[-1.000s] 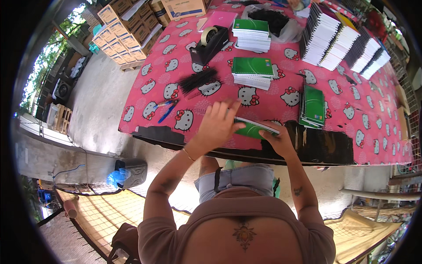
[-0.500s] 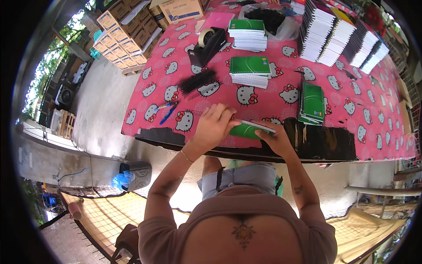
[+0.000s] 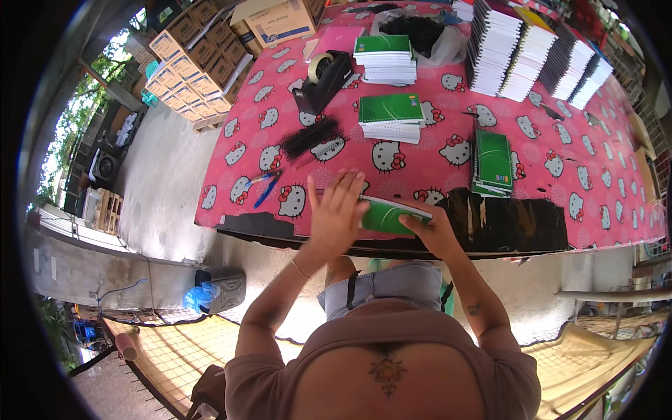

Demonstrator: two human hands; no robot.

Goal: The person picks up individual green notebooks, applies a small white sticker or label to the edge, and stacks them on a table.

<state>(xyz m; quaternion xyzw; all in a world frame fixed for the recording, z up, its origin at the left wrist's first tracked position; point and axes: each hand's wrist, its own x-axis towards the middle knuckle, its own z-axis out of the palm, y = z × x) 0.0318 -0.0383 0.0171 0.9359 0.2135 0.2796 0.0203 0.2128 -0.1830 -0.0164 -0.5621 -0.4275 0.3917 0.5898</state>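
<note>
A green-covered notebook (image 3: pixel 383 215) lies tilted at the table's near edge. My right hand (image 3: pixel 434 229) grips its right end, thumb on the cover. Over its left end, my left hand (image 3: pixel 336 215) has the fingers stretched out and apart, and that end is hidden under it. Black spiral binding wires (image 3: pixel 311 138) lie in a pile beyond my left hand, with pens (image 3: pixel 264 190) to their left. Ahead sits a short stack of green-topped notebook pages (image 3: pixel 392 108), its punched edge toward me. To the right is a small pile of green spiral notebooks (image 3: pixel 493 157).
A black tape dispenser (image 3: pixel 323 80) stands near another green-topped stack (image 3: pixel 383 47). Tall stacks of spiral notebooks (image 3: pixel 493 59) fill the far right. Dark tape patches (image 3: pixel 504 222) cover the front edge of the pink table covering (image 3: pixel 420 164). Cartons (image 3: pixel 196 49) are piled at the far left.
My left hand's fingers have gone from pinched at the notebook's left end to stretched out and spread over it. My right hand keeps its hold. The view has shifted slightly.
</note>
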